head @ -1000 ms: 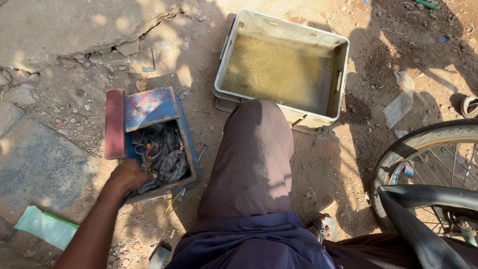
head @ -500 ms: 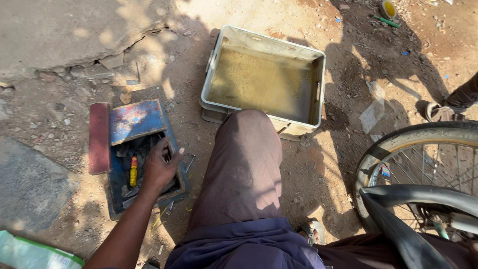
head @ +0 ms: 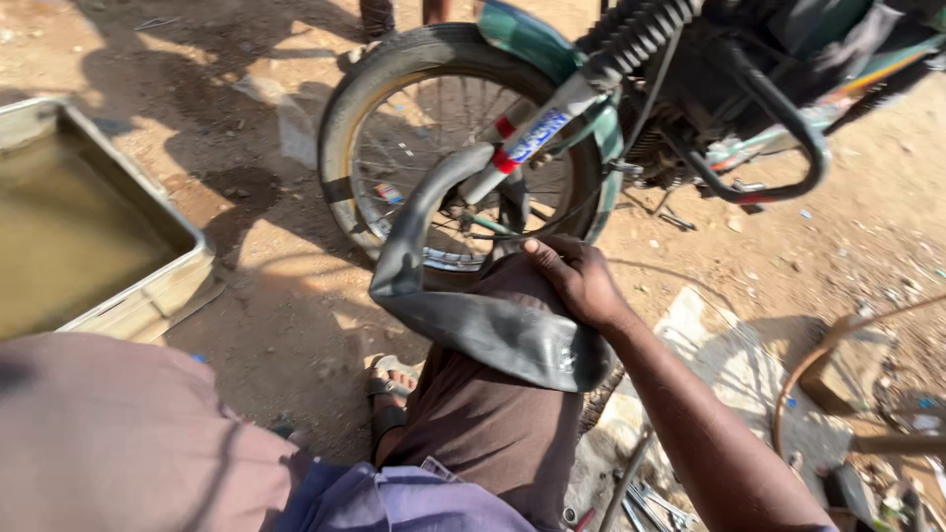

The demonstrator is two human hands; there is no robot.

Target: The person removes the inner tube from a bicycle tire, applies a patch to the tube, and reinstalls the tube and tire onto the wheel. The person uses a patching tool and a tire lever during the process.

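My right hand (head: 579, 282) lies on my right knee (head: 493, 424) and grips a black rubber inner tube (head: 473, 320). The tube is draped over that knee and loops up to the spoked motorcycle wheel (head: 394, 108) just in front. Behind the wheel are the fork and the motorcycle's frame (head: 749, 89). My left hand is out of view. My left knee (head: 118, 433) fills the lower left. My sandalled foot (head: 389, 386) rests on the dirt between the knees.
A metal tray of murky water (head: 158, 296) stands on the ground at the left. Loose metal tools (head: 641, 504) lie by my right leg at the bottom. A bent rusty rod (head: 818, 365) is at the right. Another person's feet (head: 394, 15) are beyond the wheel.
The view has swung right, from the toolbox to the motorcycle wheel. My left hand, which was in the toolbox, has left view. My right hand now shows on the inner tube.
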